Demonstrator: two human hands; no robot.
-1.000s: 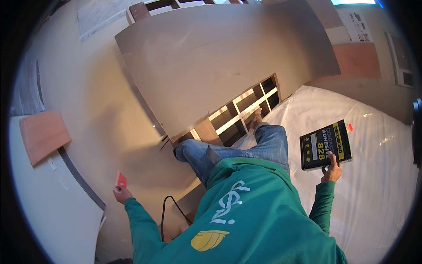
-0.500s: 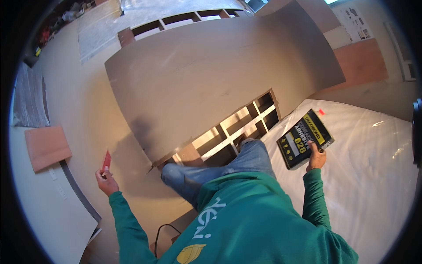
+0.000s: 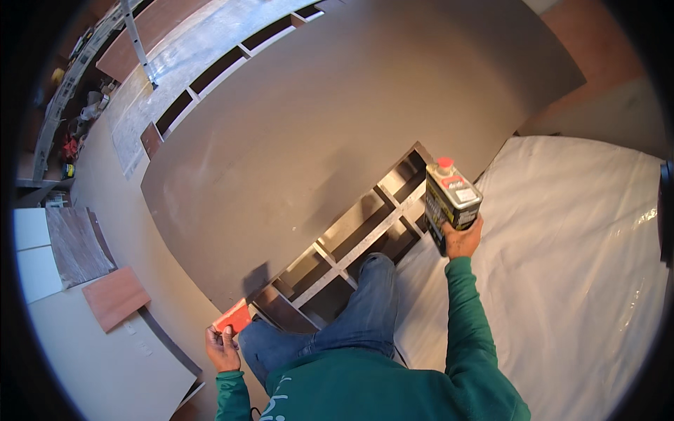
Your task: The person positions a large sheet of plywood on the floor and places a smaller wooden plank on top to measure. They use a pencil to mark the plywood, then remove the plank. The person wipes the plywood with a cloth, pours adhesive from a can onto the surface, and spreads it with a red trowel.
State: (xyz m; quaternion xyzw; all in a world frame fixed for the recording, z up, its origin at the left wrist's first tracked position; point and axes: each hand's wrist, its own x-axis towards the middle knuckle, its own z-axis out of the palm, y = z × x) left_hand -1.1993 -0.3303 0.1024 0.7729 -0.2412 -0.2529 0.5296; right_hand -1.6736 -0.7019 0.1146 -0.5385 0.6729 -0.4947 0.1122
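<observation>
My left hand [image 3: 223, 351] pinches a flat red spreader [image 3: 234, 318] by its near edge, beside my left knee. In my right hand [image 3: 463, 241] is a rectangular adhesive can [image 3: 453, 196], black with a red cap on its top. Fingers wrap its lower part, and it tilts over the near corner of a wide brown-grey sheet panel [image 3: 337, 119]. Beneath the panel, a slatted wooden frame [image 3: 351, 258] shows its pocket-like openings between my legs and the panel's near edge.
Plastic sheeting [image 3: 554, 231] covers a surface at the right. To the left lie a pinkish-brown board [image 3: 116, 298] and a white panel [image 3: 105, 365]. A metal pole [image 3: 137, 42] stands at the far left, near shelving with assorted clutter [image 3: 77, 133].
The can has swung left and turned so its capped top shows, nearer the panel. My left hand has moved right with the spreader, toward my knee. The view has shifted.
</observation>
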